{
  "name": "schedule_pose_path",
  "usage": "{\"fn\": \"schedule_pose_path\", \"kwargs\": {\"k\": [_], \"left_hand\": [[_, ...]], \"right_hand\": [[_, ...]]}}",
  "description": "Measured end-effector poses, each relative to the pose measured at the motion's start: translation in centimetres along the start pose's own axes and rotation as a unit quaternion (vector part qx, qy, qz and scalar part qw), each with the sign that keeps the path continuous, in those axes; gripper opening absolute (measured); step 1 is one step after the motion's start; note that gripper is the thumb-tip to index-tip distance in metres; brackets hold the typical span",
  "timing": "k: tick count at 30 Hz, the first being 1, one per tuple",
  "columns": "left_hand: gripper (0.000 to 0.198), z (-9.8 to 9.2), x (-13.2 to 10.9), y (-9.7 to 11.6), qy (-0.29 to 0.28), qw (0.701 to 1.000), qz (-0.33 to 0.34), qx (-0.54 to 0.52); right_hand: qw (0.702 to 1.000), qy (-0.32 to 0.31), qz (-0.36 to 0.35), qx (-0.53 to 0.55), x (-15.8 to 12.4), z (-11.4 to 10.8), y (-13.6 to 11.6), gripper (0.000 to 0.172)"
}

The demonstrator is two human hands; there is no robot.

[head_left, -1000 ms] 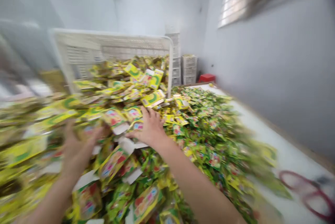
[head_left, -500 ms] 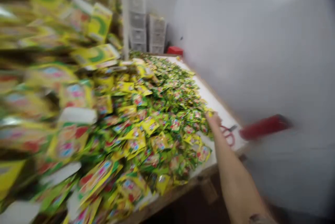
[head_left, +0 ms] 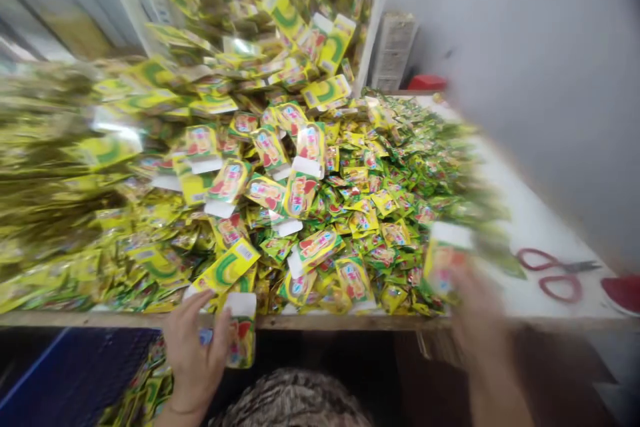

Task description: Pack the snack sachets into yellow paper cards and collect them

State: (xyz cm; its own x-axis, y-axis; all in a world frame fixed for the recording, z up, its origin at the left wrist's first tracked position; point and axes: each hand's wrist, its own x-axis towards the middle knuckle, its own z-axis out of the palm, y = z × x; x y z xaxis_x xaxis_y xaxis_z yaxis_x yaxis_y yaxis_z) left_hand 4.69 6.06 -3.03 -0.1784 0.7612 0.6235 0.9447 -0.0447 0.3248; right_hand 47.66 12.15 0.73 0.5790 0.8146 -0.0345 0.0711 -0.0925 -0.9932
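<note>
My left hand [head_left: 193,347] is at the table's front edge, its thumb and fingers closed on a small printed carton [head_left: 242,337] with a raised white flap. Just above its fingertips lies a yellow carton [head_left: 230,267] on the pile. Blurred by motion, my right hand [head_left: 473,300] grips another small carton [head_left: 444,267], white flap upward, over the right part of the heap. Between the hands lie small yellow-green sachets [head_left: 385,254] and several flapped cartons [head_left: 303,190].
Red-handled scissors [head_left: 560,280] lie on the white tabletop [head_left: 530,214] at right, near a red object [head_left: 623,294]. A white crate [head_left: 373,20] spills cartons at the back. Lower left is a blue crate [head_left: 65,374] beside more sachets. A grey wall borders the right.
The view has swung left and back. My right hand, earlier reaching to the sachets by the scissors, is now nearer with a carton. My left hand with its carton has come into view.
</note>
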Motion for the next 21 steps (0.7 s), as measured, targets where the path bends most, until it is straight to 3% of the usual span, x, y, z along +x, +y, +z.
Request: {"fn": "schedule_pose_path", "kwargs": {"k": [4,6,9,14,18,21], "left_hand": [[0.064,0.3,-4.0,0.2,-0.115,0.992,0.046,0.014],[0.066,0.9,-4.7,-0.2,-0.152,0.986,0.063,0.013],[0.068,1.6,-5.0,-1.3,-0.165,0.983,0.075,-0.02],[0.073,1.0,-3.6,-2.6,-0.19,0.972,0.117,-0.081],[0.051,0.1,-0.5,-3.2,-0.197,0.962,0.132,-0.133],[0.034,-0.8,0.9,-3.6,-0.18,0.961,0.098,-0.186]], "right_hand": [[0.971,-0.163,0.11,0.132,-9.6,3.9,2.2,0.035],[0.957,-0.207,0.137,0.149,-12.6,5.1,2.7,0.033],[0.954,-0.238,0.128,0.13,-15.6,5.7,2.6,0.032],[0.953,-0.248,0.126,0.118,-19.4,5.5,3.0,0.035],[0.946,-0.261,0.155,0.114,-21.9,5.7,4.8,0.037],[0.94,-0.294,0.142,0.097,-22.5,5.8,6.1,0.036]]}}
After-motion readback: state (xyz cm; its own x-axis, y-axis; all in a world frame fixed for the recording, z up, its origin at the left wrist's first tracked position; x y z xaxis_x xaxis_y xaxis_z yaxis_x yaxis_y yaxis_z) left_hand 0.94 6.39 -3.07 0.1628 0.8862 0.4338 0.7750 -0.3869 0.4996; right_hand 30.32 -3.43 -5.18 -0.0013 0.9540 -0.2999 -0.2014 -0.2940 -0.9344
